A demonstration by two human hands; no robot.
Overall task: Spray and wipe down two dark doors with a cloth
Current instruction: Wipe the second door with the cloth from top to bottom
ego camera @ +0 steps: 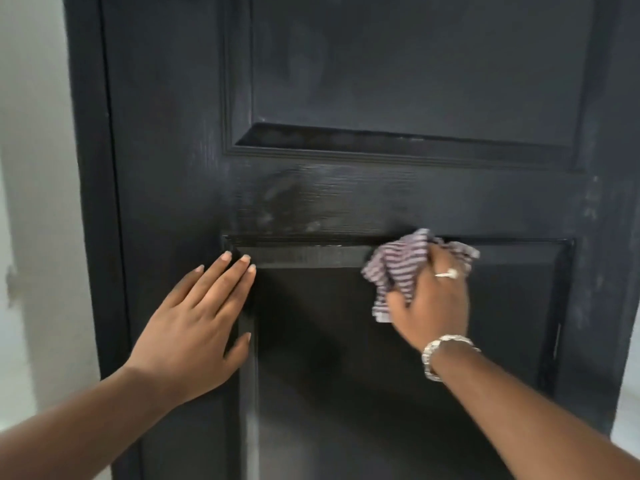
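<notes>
A dark panelled door fills most of the view, with dull smears on the rail between its upper and lower panels. My right hand grips a bunched striped cloth and presses it against the top edge of the lower panel. My left hand lies flat on the door with straight fingers, at the lower panel's top left corner. No spray bottle is in view.
The dark door frame runs down the left side, with a white wall beyond it. A pale strip of wall or floor shows at the right edge.
</notes>
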